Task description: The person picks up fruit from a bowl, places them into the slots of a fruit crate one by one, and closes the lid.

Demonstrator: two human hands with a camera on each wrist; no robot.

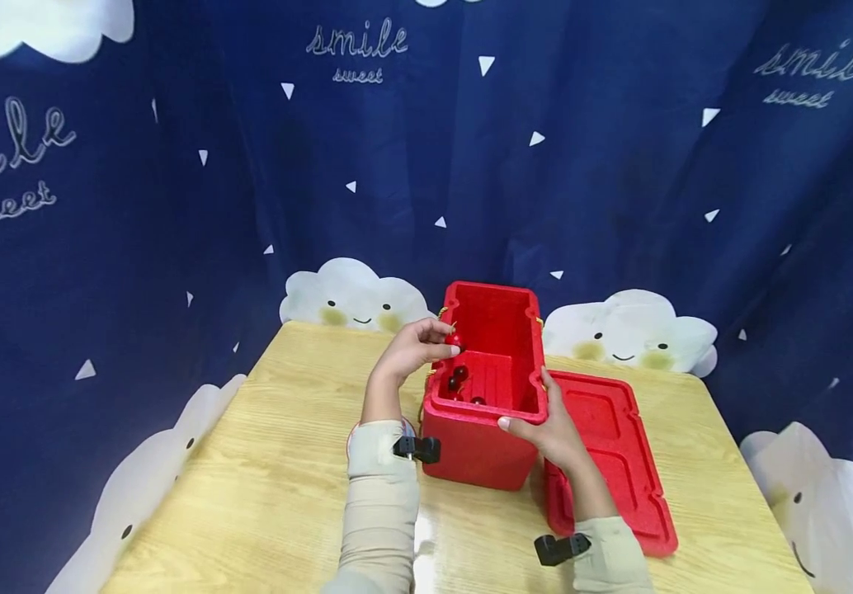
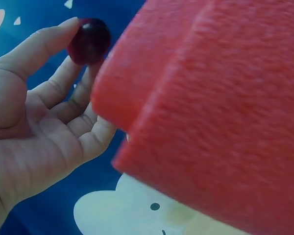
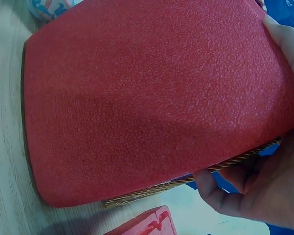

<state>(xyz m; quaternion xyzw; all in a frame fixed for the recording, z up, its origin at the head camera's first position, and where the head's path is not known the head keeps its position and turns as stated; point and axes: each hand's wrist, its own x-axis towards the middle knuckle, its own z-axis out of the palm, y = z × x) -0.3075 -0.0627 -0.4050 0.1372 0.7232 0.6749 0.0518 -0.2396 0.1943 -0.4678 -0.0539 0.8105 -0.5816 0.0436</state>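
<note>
A red foam box with gold rope along its sides stands uncovered on the table. Between thumb and fingertips, my left hand pinches a dark red cherry with a stem, at the box's left rim. Several dark cherries lie on the box floor toward its near left corner. My right hand grips the near right corner of the box, thumb on the front rim and fingers along the right side. In the right wrist view, its fingers are beside the gold rope.
The red lid lies on the wooden table right of the box. A round container with a coloured pattern stands left of the box, mostly hidden behind my left forearm in the head view. A dark blue curtain hangs behind.
</note>
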